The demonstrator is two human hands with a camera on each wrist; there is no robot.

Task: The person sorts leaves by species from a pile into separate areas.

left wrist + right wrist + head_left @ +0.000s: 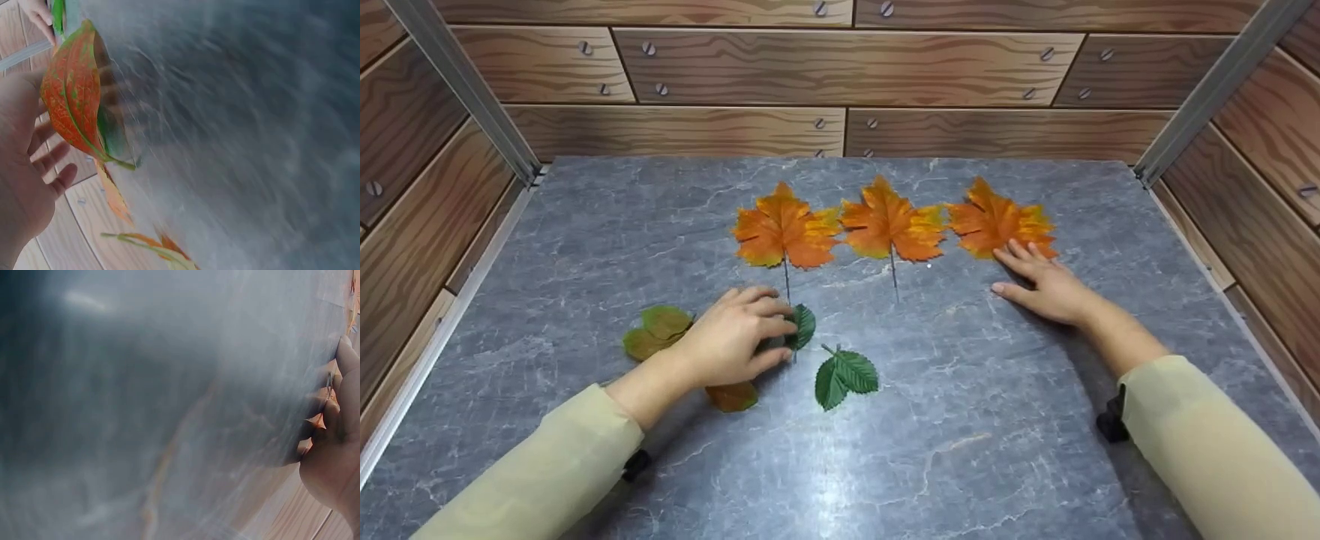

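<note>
The right hand (1046, 289) lies at the right orange leaf (997, 221), its grip released.
We see this leaf in the row's right end, toward the far right corner of the bench (960, 465); its tip points to the far edge, leaning left, and the spread fingers touch its near side, so the right hand is much the nearer. The middle orange leaf (889, 225) and left orange leaf (784, 232) run their stems toward the near edge. The left hand (739, 334), fingers loosely curved and grip released as far as we can see, is over the green-brown leaves (652, 337) on the bench's left half. A green leaf (805, 326) sits at its fingertips; we cannot tell whether they touch. The green sprig (847, 375) lies apart, nearer the near edge.
</note>
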